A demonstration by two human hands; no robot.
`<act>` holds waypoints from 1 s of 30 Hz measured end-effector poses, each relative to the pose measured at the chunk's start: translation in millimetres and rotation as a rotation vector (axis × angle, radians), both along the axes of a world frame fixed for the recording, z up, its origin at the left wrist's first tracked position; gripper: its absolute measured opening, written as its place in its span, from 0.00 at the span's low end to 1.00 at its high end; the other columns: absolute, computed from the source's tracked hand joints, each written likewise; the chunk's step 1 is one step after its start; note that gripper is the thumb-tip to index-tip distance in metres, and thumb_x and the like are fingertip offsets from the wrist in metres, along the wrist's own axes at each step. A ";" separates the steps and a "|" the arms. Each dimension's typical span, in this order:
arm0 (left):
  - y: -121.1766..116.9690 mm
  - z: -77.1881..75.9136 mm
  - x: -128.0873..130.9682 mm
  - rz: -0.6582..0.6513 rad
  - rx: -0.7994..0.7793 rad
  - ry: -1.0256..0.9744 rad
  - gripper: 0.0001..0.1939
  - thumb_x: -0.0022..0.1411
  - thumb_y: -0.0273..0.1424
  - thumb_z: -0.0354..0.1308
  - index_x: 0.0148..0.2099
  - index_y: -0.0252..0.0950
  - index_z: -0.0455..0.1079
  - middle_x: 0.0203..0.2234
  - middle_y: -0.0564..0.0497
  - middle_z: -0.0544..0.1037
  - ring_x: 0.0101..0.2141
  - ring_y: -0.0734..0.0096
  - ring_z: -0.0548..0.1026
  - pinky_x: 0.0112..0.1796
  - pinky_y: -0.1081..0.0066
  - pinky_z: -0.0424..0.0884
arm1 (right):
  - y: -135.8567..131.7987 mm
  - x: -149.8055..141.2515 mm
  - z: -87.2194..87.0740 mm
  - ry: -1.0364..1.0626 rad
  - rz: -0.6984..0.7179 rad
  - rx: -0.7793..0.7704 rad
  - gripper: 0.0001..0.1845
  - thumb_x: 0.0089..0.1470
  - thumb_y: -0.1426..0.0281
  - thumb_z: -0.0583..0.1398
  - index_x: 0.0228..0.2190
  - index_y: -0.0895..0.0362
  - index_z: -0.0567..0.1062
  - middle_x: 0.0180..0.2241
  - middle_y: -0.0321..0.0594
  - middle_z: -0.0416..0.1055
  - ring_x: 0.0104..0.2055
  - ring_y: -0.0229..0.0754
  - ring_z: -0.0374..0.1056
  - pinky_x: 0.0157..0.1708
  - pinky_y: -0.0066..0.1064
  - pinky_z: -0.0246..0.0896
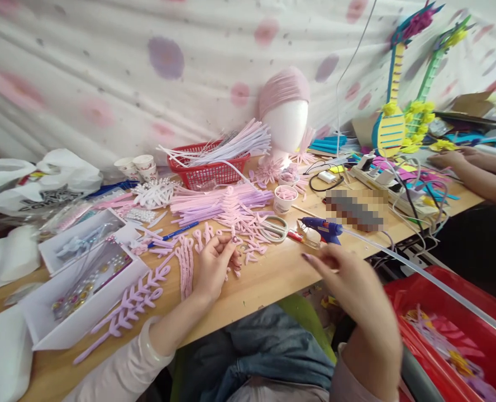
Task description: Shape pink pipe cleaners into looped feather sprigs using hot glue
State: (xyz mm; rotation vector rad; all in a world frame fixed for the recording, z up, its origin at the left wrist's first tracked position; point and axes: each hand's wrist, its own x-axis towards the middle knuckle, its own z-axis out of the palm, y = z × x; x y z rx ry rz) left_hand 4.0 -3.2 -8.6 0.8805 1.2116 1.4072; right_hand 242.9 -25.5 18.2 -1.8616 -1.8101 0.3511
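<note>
My left hand is over the table's front part, thumb and fingers pinched together; whatever is between the tips is too small to make out. Pink pipe-cleaner pieces lie just beyond those fingertips, and twisted pink strands rest beside the hand. My right hand is raised near the table edge, its thumb stretched away from the bent fingers, with nothing visible in it. Close beyond it lies a blue glue gun with a long clear glue stick. Scissors with pale handles lie left of the gun.
White boxes of beads and a purple pipe-cleaner sprig lie left. Behind are a red basket, a paper cup and a foam head. A power strip and another person's hands are right.
</note>
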 end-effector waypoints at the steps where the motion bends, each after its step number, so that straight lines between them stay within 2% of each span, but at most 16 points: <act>1: 0.0 -0.6 -0.6 -0.001 -0.002 0.012 0.14 0.51 0.37 0.63 0.36 0.35 0.67 0.17 0.59 0.70 0.16 0.77 0.69 0.16 0.79 0.65 | 3.6 -14.6 -1.6 0.085 0.151 0.048 0.13 0.56 0.59 0.58 0.27 0.54 0.71 0.27 0.40 0.72 0.30 0.45 0.67 0.31 0.34 0.59; 3: 0.2 -2.1 -1.8 0.001 -0.009 0.045 0.13 0.53 0.38 0.63 0.36 0.35 0.67 0.15 0.60 0.68 0.15 0.78 0.68 0.14 0.80 0.61 | 13.7 -43.5 -9.6 0.164 0.355 0.081 0.06 0.59 0.67 0.57 0.32 0.55 0.73 0.34 0.41 0.72 0.37 0.45 0.68 0.37 0.34 0.61; 6: 0.1 -3.5 -2.9 -0.003 -0.007 0.100 0.13 0.55 0.39 0.61 0.37 0.35 0.68 0.14 0.61 0.66 0.13 0.79 0.66 0.13 0.82 0.57 | 26.4 -74.2 -25.4 0.188 0.462 0.092 0.05 0.58 0.74 0.57 0.34 0.55 0.73 0.37 0.42 0.70 0.39 0.44 0.67 0.40 0.35 0.62; 8: -0.3 -3.2 -2.6 -0.008 -0.004 0.112 0.13 0.55 0.40 0.61 0.37 0.36 0.68 0.13 0.61 0.65 0.13 0.80 0.65 0.13 0.82 0.56 | 29.5 -82.3 -32.6 0.203 0.468 0.090 0.06 0.57 0.77 0.57 0.32 0.56 0.73 0.36 0.42 0.69 0.39 0.45 0.66 0.41 0.36 0.61; 11: -1.1 -1.3 -1.2 -0.010 0.014 0.088 0.12 0.54 0.38 0.62 0.37 0.35 0.68 0.16 0.60 0.68 0.15 0.81 0.66 0.15 0.82 0.60 | 28.9 -81.2 -35.8 0.229 0.451 0.116 0.07 0.56 0.78 0.56 0.29 0.56 0.72 0.35 0.42 0.68 0.40 0.46 0.65 0.42 0.38 0.61; 14: -1.3 0.5 -0.3 -0.017 0.042 0.086 0.13 0.54 0.38 0.62 0.38 0.36 0.68 0.17 0.59 0.69 0.15 0.82 0.65 0.16 0.82 0.61 | 27.8 -75.8 -34.5 0.294 0.429 0.123 0.06 0.56 0.77 0.55 0.32 0.56 0.70 0.36 0.42 0.70 0.40 0.46 0.66 0.42 0.38 0.61; 17: -1.4 1.5 0.2 -0.039 0.030 0.099 0.14 0.55 0.40 0.61 0.40 0.36 0.68 0.16 0.61 0.67 0.13 0.81 0.63 0.13 0.82 0.57 | 27.8 -75.0 -34.1 0.387 0.392 0.114 0.06 0.58 0.75 0.54 0.35 0.55 0.70 0.34 0.41 0.72 0.38 0.45 0.68 0.40 0.37 0.62; 22: -2.2 1.1 1.1 -0.146 0.032 0.125 0.14 0.57 0.42 0.59 0.38 0.37 0.66 0.16 0.60 0.68 0.13 0.80 0.65 0.13 0.81 0.56 | 23.7 -85.8 -33.4 0.507 0.368 0.195 0.03 0.58 0.71 0.57 0.35 0.55 0.71 0.33 0.41 0.74 0.35 0.43 0.69 0.36 0.34 0.62; 30: -1.3 -2.5 0.5 -0.186 0.078 0.114 0.11 0.59 0.39 0.57 0.38 0.39 0.63 0.17 0.61 0.66 0.14 0.82 0.62 0.14 0.83 0.56 | 15.6 -99.4 -29.7 0.705 0.358 0.217 0.02 0.56 0.69 0.60 0.34 0.54 0.72 0.32 0.39 0.75 0.34 0.42 0.70 0.36 0.33 0.63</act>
